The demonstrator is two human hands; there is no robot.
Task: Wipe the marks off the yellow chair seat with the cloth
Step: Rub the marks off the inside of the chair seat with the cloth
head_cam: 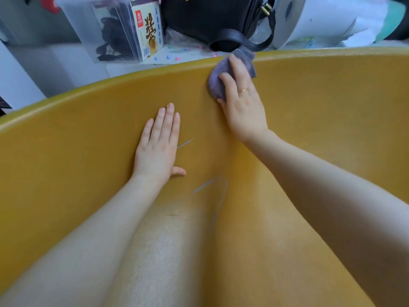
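Right hand (241, 103) presses a crumpled purple-grey cloth (218, 82) against the yellow moulded plastic chair seat (321, 120) near its far rim, upper centre of the frame.

Its fingers (230, 85) lie spread on top of the cloth, pinning it down rather than gripping it. The left hand (158, 145) rests flat on the seat at centre, fingers straight and together, holding nothing. Thin grey-blue marks (209, 185) streak the seat between the forearms. At upper left a clear plastic box (88, 34) holds dark items and a printed carton (149, 29); its contents are hard to make out. A black leather bag (212, 18) and a white roll (294, 16) sit beyond the rim, cut off by the top edge.
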